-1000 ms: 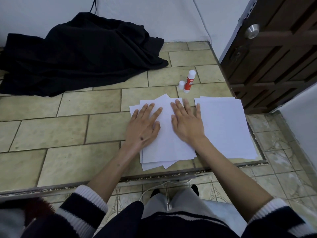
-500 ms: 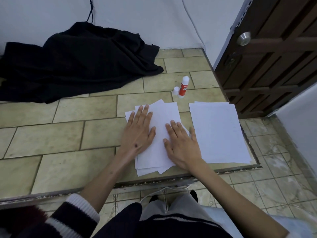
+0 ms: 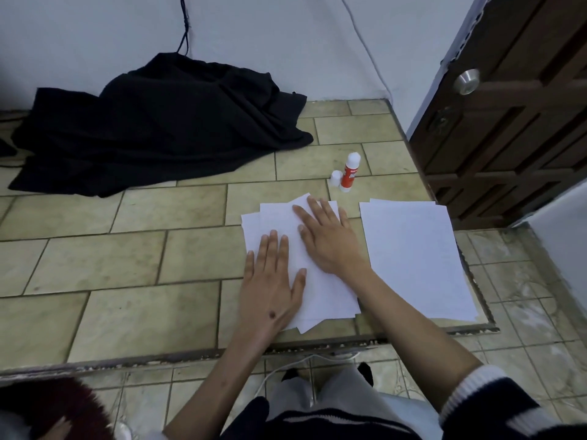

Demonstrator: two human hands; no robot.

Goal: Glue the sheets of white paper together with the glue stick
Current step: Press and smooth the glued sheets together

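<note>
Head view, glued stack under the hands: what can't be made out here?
- Glue between the sheets of the fanned stack: covered by the top sheet and by the flat left hand and right hand.
- Sheet count in either stack, including the right pile: edges too fine.
- Glue stick label: too small. The cap stands beside it.

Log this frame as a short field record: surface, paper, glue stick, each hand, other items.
surface: raised tiled ledge
pressed stack: fanned sheets of white paper, under both hands
second stack: white sheets, to the right, untouched
glue stick: upright beyond the paper, uncapped
cap: standing beside it
left hand: flat, pressing the near left part of the stack
right hand: flat, pressing its far part
other: black cloth; wooden door
</note>
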